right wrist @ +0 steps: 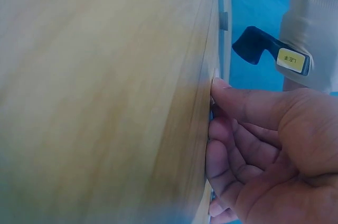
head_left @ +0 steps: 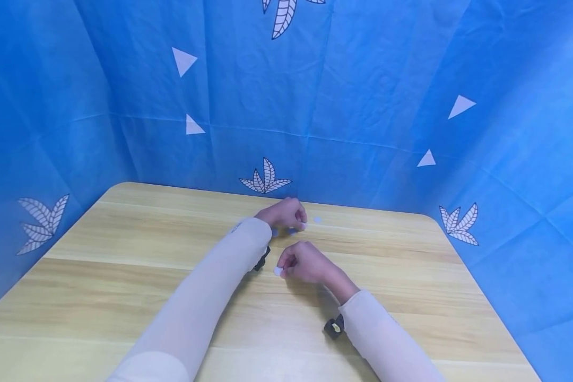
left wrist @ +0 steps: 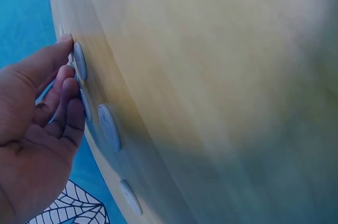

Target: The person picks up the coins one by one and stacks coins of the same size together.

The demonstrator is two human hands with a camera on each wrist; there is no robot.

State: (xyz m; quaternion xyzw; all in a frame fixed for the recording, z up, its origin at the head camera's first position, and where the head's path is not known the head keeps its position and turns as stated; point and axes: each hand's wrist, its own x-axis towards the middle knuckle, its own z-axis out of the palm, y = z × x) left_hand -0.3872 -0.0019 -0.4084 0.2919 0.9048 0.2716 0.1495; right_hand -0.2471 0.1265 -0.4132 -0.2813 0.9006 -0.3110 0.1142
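My left hand (head_left: 286, 213) reaches to the back of the table, thumb and fingertips drawn together at the wood. The left wrist view shows what looks like a thin disc edge between thumb and finger. Around that hand lie several small pale round discs, coin-like, with faint marks; one disc (left wrist: 109, 127) is largest in view, another disc (left wrist: 131, 197) lies lower, and one disc (head_left: 317, 219) sits beyond the fingertips. Nearer me, my right hand (head_left: 306, 262) pinches a white disc (head_left: 278, 271) at the tabletop; the right wrist view mostly hides it behind the fingers.
The pale wooden table (head_left: 138, 297) has rounded back corners. Blue cloth (head_left: 363, 79) printed with white leaves and triangles hangs behind and on both sides. A black wrist mount (head_left: 334, 327) hangs under the right forearm, and the left sleeve (head_left: 205, 292) crosses the table.
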